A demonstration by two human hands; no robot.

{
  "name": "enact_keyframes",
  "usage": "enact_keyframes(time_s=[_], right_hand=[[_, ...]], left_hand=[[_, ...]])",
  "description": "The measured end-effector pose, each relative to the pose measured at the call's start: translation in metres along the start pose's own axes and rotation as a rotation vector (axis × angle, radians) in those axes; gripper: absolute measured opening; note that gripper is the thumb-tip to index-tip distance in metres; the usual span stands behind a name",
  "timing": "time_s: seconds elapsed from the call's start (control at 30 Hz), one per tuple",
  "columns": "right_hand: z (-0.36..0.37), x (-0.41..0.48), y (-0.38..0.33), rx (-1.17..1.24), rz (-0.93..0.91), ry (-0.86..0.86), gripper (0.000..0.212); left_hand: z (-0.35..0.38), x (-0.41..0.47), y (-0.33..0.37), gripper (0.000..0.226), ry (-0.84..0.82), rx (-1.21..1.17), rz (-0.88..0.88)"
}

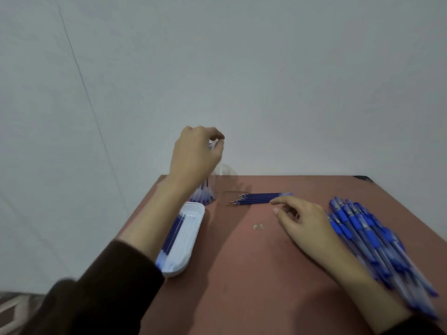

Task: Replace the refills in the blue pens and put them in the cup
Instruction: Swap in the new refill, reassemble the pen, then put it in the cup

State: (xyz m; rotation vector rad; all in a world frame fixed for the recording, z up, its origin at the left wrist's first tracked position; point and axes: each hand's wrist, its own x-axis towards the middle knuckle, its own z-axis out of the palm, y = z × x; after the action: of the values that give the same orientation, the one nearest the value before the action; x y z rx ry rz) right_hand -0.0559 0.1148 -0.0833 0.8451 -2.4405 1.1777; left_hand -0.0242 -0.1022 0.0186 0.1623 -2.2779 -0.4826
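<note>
The left hand (196, 153) hangs over the clear plastic cup (226, 170) at the reddish-brown table's (242, 274) far edge, its fingertips apparently pinching the blurred top of a blue pen (212, 144) standing inside. The right hand (307, 226) rests loosely open, forefinger by the dark-blue refills (258, 198). The heaped blue pens (362, 228) lie just to its right.

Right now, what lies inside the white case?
A few blue refills along the left side of the white case. The sleeve hides its near left corner.
</note>
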Motion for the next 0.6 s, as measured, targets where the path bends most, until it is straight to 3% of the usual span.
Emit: enact_keyframes(time_s=[0.13,0.3,0.5,0.6], right_hand=[[-0.013,0.002,0.008,-0.168,0.042,0.069,0.014],[-0.05,-0.001,0.026,-0.515,0.197,0.005,0.016],[-0.097,-0.002,0.047,-0.658,0.417,0.06,0.016],[-0.112,0.001,0.059,-0.735,0.587,-0.063,0.025]], left_hand=[[0.033,-0.059,0.022,0.021,-0.092,-0.183,0.051],[0.073,-0.102,0.03,0.015,-0.237,-0.346,-0.136],[0.082,-0.108,0.024,0.014,-0.293,-0.322,-0.165],[0.077,-0.107,0.021,0.017,-0.268,-0.323,-0.173]])
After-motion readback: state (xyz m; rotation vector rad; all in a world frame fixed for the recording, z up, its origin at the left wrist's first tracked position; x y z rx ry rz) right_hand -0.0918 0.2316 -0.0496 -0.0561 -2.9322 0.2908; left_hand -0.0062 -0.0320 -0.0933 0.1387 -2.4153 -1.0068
